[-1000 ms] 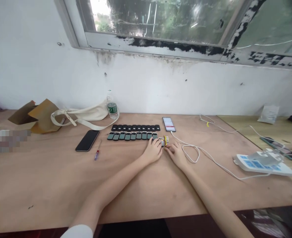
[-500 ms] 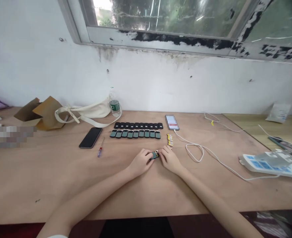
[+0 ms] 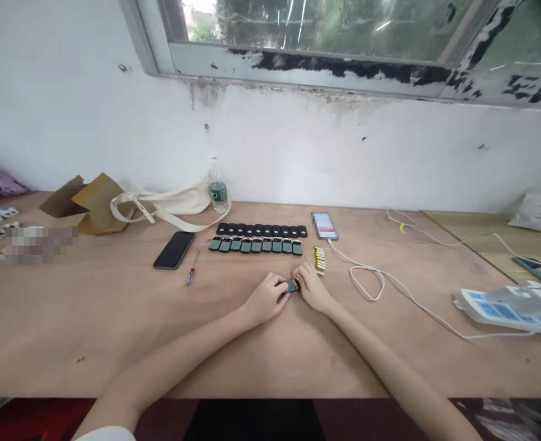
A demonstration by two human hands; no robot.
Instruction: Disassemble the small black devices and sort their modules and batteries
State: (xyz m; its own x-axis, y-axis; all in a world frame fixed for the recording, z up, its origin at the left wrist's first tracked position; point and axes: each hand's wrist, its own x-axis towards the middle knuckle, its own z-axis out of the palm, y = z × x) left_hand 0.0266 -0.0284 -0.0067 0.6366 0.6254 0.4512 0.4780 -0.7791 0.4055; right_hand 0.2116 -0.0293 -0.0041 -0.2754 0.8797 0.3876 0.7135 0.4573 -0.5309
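My left hand (image 3: 266, 300) is closed on the left end of a small black case half with a grey-green panel (image 3: 291, 286), held just over the table. The fingers of my right hand (image 3: 315, 290) are closed at its right end, where a small shiny part shows; the fingertips partly hide it. Beyond my hands lies a row of similar case halves (image 3: 257, 245) with grey-green panels. Behind these runs a row of black covers (image 3: 258, 231). Several small yellow cylinders (image 3: 320, 261), like little batteries, are lined up just past my right hand.
Left of the rows lie a screwdriver (image 3: 190, 275) and a black phone (image 3: 174, 250). A water bottle (image 3: 219, 195), a cream bag (image 3: 182, 202) and a paper bag (image 3: 107, 205) stand behind. On the right, a white cable (image 3: 405, 295) runs from another phone (image 3: 324, 225) towards a power strip (image 3: 504, 309).
The view has shifted slightly, so the table things sit a little further right. My right fingers have moved in closer around the end of the case half, which my left hand still holds.
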